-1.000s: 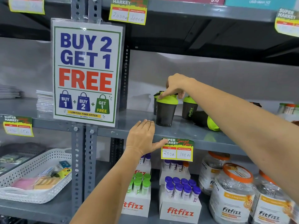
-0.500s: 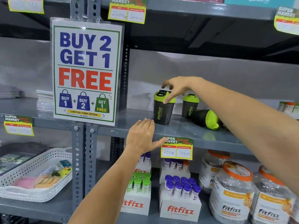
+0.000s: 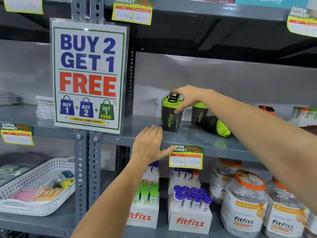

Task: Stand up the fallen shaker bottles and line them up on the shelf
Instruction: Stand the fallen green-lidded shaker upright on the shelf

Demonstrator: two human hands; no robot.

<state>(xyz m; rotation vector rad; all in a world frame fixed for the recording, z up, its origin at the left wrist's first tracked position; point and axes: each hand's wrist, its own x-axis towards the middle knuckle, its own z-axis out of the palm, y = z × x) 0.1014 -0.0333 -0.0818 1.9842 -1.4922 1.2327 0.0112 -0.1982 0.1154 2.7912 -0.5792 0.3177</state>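
Your right hand (image 3: 186,98) grips the upright shaker bottle (image 3: 170,115) on the shelf (image 3: 188,136); your arm partly hides the fallen bottle (image 3: 216,126) right of it (another stands between). Left hand (image 3: 148,145) lies open, flat.

From my seat the view is bright and evenly lit, the light falling from above and in front. Below my right hand (image 3: 186,97), the shelf (image 3: 188,136) shows a soft sheen and a faint green reflection. A dim shadow sits on the back wall left of that hand. Above both hands, the underside of the upper shelf (image 3: 223,36) is dark. Straight lines bow toward the frame edges. The jars (image 3: 247,203) under my right forearm look smeared, and the price tags (image 3: 301,21) in the top corners are too blurred to read. My left hand (image 3: 149,145) is crisp.
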